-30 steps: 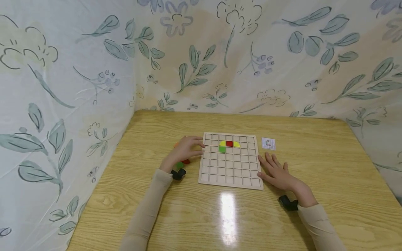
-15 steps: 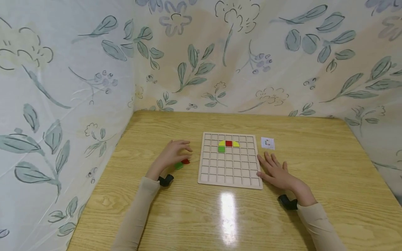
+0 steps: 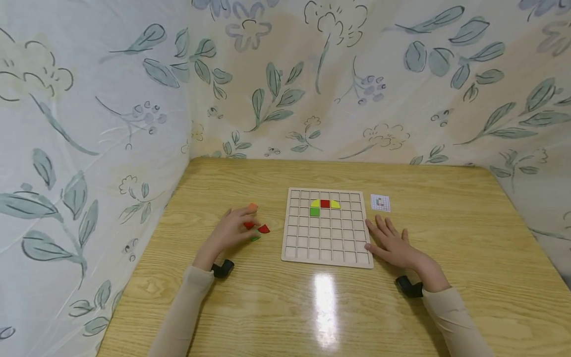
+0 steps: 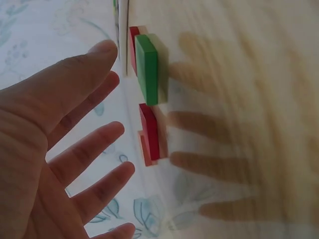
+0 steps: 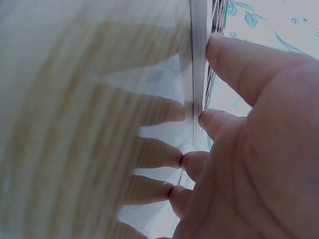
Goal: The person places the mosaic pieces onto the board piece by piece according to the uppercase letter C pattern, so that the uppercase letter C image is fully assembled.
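Observation:
My left hand hovers over loose pieces on the table left of the board, its fingers spread and relaxed, holding nothing. Around its fingertips lie a green block, a red quarter-round piece, another red piece and an orange piece. The left wrist view shows a gap between the fingers and these pieces. My right hand rests on the table with fingers extended, thumb and fingertip touching the right edge of the wooden grid board.
On the board, a red square sits between two yellow quarter-round pieces, with a green square below the left one. A small printed pattern card lies right of the board. A patterned cloth backdrop rises behind the table.
My left hand has moved from the board's left edge leftward and nearer to me, to the loose pieces, uncovering the red and orange ones. The right hand stays put.

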The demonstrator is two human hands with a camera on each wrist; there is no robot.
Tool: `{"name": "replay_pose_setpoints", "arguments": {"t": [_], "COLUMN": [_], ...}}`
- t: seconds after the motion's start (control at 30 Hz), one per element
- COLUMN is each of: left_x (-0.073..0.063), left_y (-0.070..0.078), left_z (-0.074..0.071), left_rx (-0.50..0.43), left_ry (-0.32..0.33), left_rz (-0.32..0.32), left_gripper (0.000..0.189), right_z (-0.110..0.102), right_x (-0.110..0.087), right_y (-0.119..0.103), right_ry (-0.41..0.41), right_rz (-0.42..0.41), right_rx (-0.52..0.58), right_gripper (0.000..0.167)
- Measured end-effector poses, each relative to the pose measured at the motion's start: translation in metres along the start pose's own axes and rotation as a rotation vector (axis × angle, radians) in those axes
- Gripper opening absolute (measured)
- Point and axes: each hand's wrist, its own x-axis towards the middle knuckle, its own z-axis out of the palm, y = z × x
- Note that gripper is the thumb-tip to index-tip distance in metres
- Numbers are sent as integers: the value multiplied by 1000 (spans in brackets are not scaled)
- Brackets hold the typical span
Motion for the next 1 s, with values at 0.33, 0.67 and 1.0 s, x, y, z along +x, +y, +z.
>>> {"name": "replay_pose_setpoints", "arguments": {"t": [0.33, 0.67, 1.0], "left_x": [-14, -22, -21], "left_y": [1, 2, 5], "left_z": [-5, -3, 0], "left_rx": [0, 50, 101], "left_ry": [-17, 11, 7], "left_rz": [-41, -79, -130], "left_gripper": [32, 33, 31], "right_z": [-4, -4, -4], "right_x": [2, 1, 1], "right_y": [-2, 1, -1], "right_ry": [-3, -8, -7], "right_rz": [1, 12, 13], "right_rx": [9, 6, 6], "right_gripper": [70, 70, 71]}}
